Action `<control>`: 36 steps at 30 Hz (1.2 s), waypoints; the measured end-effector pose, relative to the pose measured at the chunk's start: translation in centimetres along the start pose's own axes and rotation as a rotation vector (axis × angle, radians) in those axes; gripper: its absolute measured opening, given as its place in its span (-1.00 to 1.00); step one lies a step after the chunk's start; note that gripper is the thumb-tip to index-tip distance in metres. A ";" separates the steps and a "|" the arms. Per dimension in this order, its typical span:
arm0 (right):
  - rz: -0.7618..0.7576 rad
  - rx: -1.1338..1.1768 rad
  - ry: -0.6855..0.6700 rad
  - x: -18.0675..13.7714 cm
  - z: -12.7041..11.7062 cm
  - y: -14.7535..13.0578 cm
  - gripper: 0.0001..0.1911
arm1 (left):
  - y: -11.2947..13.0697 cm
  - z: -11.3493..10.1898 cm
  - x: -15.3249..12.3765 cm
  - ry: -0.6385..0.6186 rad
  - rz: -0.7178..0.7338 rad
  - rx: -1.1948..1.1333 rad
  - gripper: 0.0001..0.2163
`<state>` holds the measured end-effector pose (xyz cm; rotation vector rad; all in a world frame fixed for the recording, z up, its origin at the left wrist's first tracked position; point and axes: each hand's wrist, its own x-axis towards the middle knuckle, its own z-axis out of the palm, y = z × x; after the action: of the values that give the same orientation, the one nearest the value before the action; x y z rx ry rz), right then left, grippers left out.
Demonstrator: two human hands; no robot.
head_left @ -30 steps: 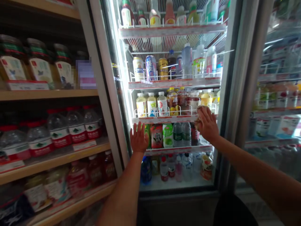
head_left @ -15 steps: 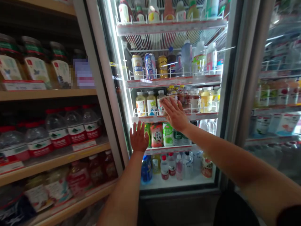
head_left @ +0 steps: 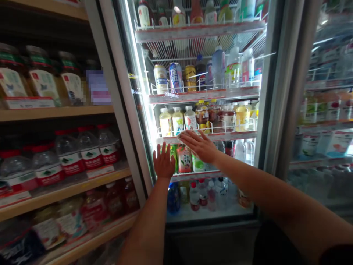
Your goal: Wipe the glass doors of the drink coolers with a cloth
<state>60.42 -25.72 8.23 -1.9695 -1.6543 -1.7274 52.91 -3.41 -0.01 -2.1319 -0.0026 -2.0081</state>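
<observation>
- Far left, wooden shelves (head_left: 68, 110) carry brown jars (head_left: 41, 82) up top and red-capped water bottles (head_left: 68, 156) on the row below.
- Next across is the grey door frame (head_left: 121, 110) of a lit drinks cooler, with its glass door (head_left: 242, 173) closed over rows of bottles and cans.
- The left hand (head_left: 164, 163) is flat on the glass low by the frame: grip open, fingers spread and pointing up, holding nothing.
- Just to its right, a pale cloth (head_left: 181, 135) peeks out against the glass, level with the red-edged shelf rail (head_left: 234, 135) inside.
- The right hand (head_left: 200, 146) lies on that cloth, arm reaching in from the right. Its grip is open too, the fingers stretched out leftward and pressing the cloth to the door rather than curling round it.
- Behind the glass between the two hands stands a pink-labelled bottle (head_left: 184, 159).
- Far right, a second cooler (head_left: 325, 110) shows blurred cartons.
</observation>
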 end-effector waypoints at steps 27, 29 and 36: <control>0.626 -0.150 -0.035 -23.3 0.1 3.6 -0.27 | 0.1 0.2 -0.2 -0.058 -0.061 -0.018 -0.43; 0.596 -0.139 -0.022 -21.8 0.0 3.3 -0.27 | 0.2 0.1 -0.2 -0.059 -0.065 -0.021 -0.44; 0.461 -0.035 -0.019 -15.7 0.5 0.8 -0.27 | 0.0 0.2 -0.3 -0.063 -0.068 -0.032 -0.44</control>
<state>64.31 -35.98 -2.99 -2.1651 -1.0591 -1.5698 53.07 -3.34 -0.33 -2.2431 -0.0535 -1.9891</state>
